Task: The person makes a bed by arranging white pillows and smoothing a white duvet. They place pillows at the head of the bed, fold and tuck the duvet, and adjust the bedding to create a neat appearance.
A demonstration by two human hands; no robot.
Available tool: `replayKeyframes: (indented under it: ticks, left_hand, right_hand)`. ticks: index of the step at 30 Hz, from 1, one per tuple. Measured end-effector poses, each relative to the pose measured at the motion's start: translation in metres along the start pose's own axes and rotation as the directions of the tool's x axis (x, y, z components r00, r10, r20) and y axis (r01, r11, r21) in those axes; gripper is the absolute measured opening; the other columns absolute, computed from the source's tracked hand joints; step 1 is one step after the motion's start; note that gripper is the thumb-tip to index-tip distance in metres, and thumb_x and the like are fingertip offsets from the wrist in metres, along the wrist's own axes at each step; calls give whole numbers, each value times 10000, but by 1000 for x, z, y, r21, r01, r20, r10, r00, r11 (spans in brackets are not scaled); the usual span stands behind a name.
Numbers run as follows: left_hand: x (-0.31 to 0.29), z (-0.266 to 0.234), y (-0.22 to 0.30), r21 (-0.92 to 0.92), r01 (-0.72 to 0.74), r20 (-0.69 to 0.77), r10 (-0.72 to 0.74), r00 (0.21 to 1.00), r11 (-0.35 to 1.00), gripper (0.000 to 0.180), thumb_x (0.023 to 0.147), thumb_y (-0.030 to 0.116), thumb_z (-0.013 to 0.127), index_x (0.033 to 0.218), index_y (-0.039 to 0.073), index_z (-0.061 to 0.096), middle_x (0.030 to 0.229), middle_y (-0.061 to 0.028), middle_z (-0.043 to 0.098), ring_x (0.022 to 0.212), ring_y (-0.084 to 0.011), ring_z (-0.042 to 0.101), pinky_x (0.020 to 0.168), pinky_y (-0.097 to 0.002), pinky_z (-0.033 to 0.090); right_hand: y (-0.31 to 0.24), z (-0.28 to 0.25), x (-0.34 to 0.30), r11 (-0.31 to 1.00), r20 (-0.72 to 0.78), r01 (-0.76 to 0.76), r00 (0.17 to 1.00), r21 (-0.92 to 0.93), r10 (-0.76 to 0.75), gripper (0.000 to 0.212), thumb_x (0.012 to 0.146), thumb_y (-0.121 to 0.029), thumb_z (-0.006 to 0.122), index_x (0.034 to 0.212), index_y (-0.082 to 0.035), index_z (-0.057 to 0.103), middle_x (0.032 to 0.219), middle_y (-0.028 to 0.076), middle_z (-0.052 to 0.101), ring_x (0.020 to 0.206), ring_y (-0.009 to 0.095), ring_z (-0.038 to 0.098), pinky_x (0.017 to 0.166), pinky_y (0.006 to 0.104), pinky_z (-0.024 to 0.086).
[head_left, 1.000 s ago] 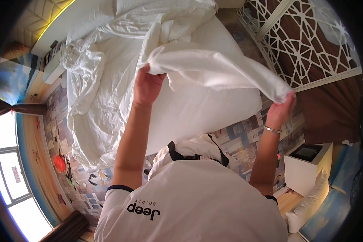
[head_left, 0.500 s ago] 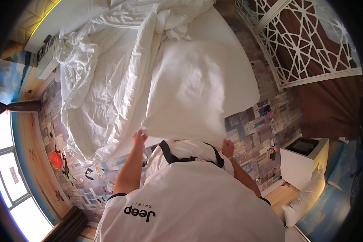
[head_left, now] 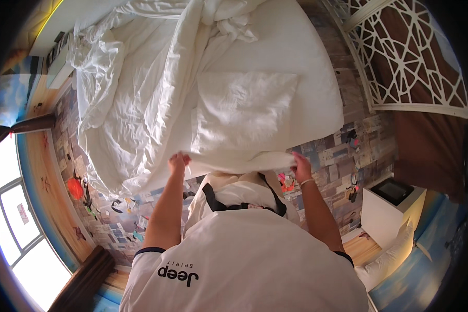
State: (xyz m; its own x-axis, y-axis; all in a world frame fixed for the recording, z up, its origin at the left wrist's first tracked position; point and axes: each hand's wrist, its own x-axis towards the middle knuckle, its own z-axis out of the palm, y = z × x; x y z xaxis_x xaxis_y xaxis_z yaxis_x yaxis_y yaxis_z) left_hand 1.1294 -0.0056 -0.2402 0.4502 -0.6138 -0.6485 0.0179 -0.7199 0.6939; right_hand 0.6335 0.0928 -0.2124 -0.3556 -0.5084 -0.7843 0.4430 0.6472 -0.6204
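White cloth (head_left: 244, 109) — near edge in left hand (head_left: 179, 161) and right hand (head_left: 302, 168).

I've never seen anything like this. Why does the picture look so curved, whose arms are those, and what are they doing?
There's no machine arm here: these are a person's own bare arms. A wide fisheye camera worn on the head looks down, bending straight edges near the rim; that's why the person's white shirt fills the bottom. The left hand and right hand hold the near edge of a white cloth between them. Its far part lies on the bed, beside a crumpled white cover.
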Motion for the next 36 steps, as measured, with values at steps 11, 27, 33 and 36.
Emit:
replayKeyframes:
  ticks: [11,27,33,36]
  left_hand:
    - [74,160,208,-456,-6,188,104,977,890,445,948,127,535,1351,-18,417,1164,-174,629,1069,-243,639,896,-343,494]
    - [77,137,2,673,197,-285,5,958,713,802,745,435,749,1371,52,427,1359,-227,463,1278,-362,440,1039,-425,396]
    - [111,98,-36,618,233,-99,-220,970,750,481,717,393,730,1010,15,681,1132,-214,624,1172,-339,514,980,-431,423]
    - [100,54,-93,730,144,-147,-52,988,668,407,698,365,725,893,8,702,1032,-207,660,925,-344,613,865,-439,484]
  right_hand:
    - [-188,88,168,896,81,230,957,379,-279,517,915,-148,635,1356,33,436,1168,150,586,1025,226,609,910,342,516]
    - [9,78,170,703,-246,57,914,-709,-323,541,728,-326,765,1092,30,580,1056,194,646,1021,355,611,909,432,462]
    - [26,40,170,900,-54,-42,998,-434,20,492,780,-247,747,1149,41,595,1053,169,665,926,274,654,823,367,506]
    - [15,22,143,937,1,-160,986,-310,168,451,794,-198,739,1159,28,601,1042,122,668,879,232,661,767,348,523]
